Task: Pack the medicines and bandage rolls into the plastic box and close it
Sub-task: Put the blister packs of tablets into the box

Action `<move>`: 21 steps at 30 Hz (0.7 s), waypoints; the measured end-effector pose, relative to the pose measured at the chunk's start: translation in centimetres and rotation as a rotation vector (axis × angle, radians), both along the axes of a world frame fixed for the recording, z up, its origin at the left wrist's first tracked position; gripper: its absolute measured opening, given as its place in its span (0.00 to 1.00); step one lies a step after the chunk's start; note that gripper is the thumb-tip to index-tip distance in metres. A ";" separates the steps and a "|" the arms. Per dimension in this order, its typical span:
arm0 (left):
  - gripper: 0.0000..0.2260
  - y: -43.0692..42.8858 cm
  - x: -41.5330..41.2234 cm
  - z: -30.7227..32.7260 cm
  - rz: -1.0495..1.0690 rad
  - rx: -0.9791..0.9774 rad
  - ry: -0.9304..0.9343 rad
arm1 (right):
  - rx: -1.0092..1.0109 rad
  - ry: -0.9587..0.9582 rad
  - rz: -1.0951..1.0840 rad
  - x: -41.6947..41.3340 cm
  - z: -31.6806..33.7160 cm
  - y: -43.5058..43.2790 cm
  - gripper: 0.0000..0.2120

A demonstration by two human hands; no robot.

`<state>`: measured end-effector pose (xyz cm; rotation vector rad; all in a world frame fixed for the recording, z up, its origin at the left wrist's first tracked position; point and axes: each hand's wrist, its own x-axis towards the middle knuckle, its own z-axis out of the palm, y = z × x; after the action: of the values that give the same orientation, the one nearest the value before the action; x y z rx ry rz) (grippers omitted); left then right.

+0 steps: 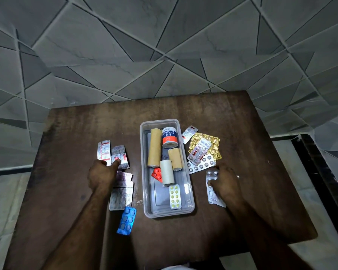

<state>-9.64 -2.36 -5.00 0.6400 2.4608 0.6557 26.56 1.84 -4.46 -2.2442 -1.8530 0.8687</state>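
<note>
The clear plastic box (189,193) stands open mid-table. Inside lie a long tan bandage roll (154,148), a short tan roll (175,159), a white roll (167,172), an adhesive tape roll (169,137), a red blister (157,174) and a yellow pill strip (175,196). My left hand (101,173) pinches silver strips (118,155) left of the box. My right hand (225,181) presses on a silver blister strip (211,184) right of the box. No lid is in view.
A blue blister pack (126,220) and more silver strips (121,197) lie left of the box. A gold foil pack (211,142) and several silver blisters (200,164) are piled at its right. The brown table (183,240) stands against a grey tiled wall.
</note>
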 end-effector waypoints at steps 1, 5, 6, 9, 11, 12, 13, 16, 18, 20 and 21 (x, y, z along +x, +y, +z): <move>0.26 0.1 0.1 0.2 0.002 -0.003 -0.005 | 0.010 0.035 -0.024 0.0 0.2 0.1 0.26; 0.22 0.3 -0.2 -0.1 -0.001 0.003 -0.092 | -0.005 0.191 -0.137 0.1 0.9 0.2 0.13; 0.21 0.2 -0.6 -0.4 0.002 0.006 -0.117 | -0.028 0.221 -0.170 0.2 0.9 0.2 0.10; 0.15 0.2 -0.9 -0.6 -0.001 0.041 -0.173 | -0.057 0.284 -0.232 0.5 1.0 0.4 0.12; 0.10 0.2 -0.5 0.2 0.019 0.112 -0.232 | -0.077 0.336 -0.279 0.8 0.9 0.6 0.11; 0.09 0.2 -0.3 0.3 0.032 0.156 -0.280 | -0.082 0.367 -0.298 0.9 1.0 0.6 0.09; 0.06 0.2 0.0 0.6 0.048 0.200 -0.327 | -0.082 0.396 -0.311 1.1 1.0 0.7 0.08; 0.04 -0.1 0.2 1.4 0.068 0.269 -0.433 | -0.054 0.457 -0.305 1.3 1.9 1.2 0.04; 0.03 -0.3 -0.1 2.1 0.060 0.298 -0.494 | -0.045 0.516 -0.322 1.3 2.6 1.6 0.01; 0.00 -0.6 -0.3 2.9 0.051 0.320 -0.537 | -0.021 0.541 -0.336 1.4 3.0 2.2 0.02; 0.01 -0.7 -0.2 3.3 0.042 0.332 -0.541 | -0.004 0.543 -0.339 1.5 3.3 2.5 0.02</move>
<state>-9.89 -3.09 -1.67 0.4539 1.8840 1.1061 28.02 4.30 -1.12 -1.9677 -1.1947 1.2489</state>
